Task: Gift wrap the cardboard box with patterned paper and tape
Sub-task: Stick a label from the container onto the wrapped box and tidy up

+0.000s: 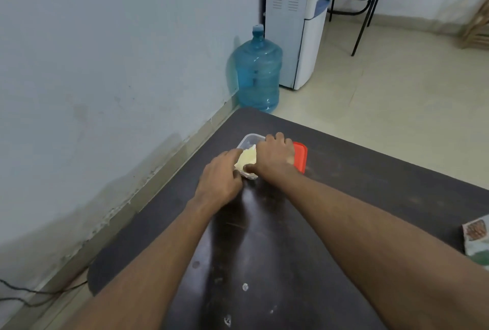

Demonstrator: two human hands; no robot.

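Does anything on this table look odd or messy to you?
The left hand and right hand are at a clear tub of pale yellow stuff, its red lid lying beside it, while the patterned paper sits untouched at the right. White flecks dot the dark table.

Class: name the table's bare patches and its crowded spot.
Bare: the table right of the red lid, up to the patterned paper; also the near stretch between the forearms. Crowded: left hand and right hand at the clear container.
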